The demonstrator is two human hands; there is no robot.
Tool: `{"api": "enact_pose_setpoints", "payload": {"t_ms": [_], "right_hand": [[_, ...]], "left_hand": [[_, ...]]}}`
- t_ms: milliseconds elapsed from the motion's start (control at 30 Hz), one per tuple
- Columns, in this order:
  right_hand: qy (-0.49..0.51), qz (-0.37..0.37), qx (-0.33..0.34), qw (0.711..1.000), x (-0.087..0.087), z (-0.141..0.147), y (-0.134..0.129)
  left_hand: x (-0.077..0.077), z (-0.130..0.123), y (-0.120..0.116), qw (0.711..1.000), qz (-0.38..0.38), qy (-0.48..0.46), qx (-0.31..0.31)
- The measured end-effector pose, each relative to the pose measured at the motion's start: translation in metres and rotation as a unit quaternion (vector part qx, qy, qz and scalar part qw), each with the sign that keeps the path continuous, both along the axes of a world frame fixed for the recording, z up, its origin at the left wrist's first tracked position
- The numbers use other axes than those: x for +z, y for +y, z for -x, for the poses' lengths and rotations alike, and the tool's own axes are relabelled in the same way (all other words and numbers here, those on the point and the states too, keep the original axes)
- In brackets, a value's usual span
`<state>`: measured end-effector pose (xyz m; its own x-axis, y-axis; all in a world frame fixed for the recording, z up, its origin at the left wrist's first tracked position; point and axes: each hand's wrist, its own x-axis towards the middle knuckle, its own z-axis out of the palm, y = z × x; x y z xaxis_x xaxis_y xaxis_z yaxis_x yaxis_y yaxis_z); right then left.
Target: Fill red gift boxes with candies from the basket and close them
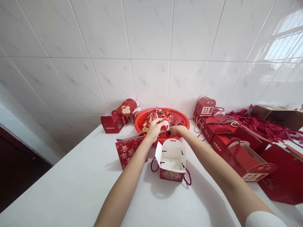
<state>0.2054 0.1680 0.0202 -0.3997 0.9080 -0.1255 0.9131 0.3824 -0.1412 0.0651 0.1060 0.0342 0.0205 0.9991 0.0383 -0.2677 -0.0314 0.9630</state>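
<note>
A red plastic basket [139, 121] against the wall holds many red-wrapped candies [152, 117]. Over its near side, my left hand [155, 127] is closed on a red candy packet [166, 122] with pale print. My right hand [178, 130] reaches down among the candies at the basket's right; its fingertips are hidden there. Just in front of the basket stands a small red gift box [172, 175] with its lid flaps up, white inside, dark red cord handles at both sides. A red card-like bag [129, 149] with gold characters is left of it, partly behind my left forearm.
Several finished-looking red boxes [112, 123] stand at the back left. On the right are more red boxes [246, 160], a heap of dark red ribbons [253, 123] and a brown cardboard box [279, 115]. White table [78, 183]; tiled wall behind.
</note>
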Motion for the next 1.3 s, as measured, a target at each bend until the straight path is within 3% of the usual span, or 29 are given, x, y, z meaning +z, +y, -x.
{"api": "enact_pose_setpoints", "payload": {"t_ms": [100, 200, 333, 433, 600, 767, 867, 1033, 1300], "right_hand": [[0.004, 0.034, -0.006, 0.999, -0.001, 0.006, -0.004], [0.047, 0.023, -0.014, 0.999, 0.000, 0.002, -0.007], [0.162, -0.037, -0.046, 0.985, 0.002, -0.003, -0.008], [0.282, -0.068, -0.063, 0.955, 0.002, -0.006, -0.008], [0.477, -0.070, -0.076, 0.873, 0.001, -0.017, -0.007], [0.717, 0.015, -0.105, 0.689, 0.000, -0.023, -0.012], [0.755, 0.033, -0.115, 0.645, 0.002, -0.024, -0.018], [0.769, 0.035, -0.118, 0.627, 0.004, -0.023, -0.024], [0.743, 0.008, -0.096, 0.662, 0.002, -0.021, -0.030]], "left_hand": [[-0.001, 0.000, 0.000, 1.000, -0.004, 0.011, -0.005], [-0.003, 0.000, 0.001, 0.999, -0.010, 0.030, -0.015], [-0.003, -0.001, 0.001, 1.000, -0.007, 0.029, -0.006], [-0.001, -0.002, 0.000, 1.000, -0.004, 0.007, 0.023], [0.000, -0.002, 0.000, 0.998, 0.005, -0.002, 0.060], [-0.001, -0.001, 0.001, 0.998, -0.011, 0.007, 0.063], [-0.005, 0.000, 0.002, 0.998, -0.043, 0.018, 0.042], [-0.011, 0.003, 0.005, 0.996, -0.080, 0.040, 0.026], [-0.011, 0.001, 0.006, 0.997, -0.071, 0.026, 0.031]]}}
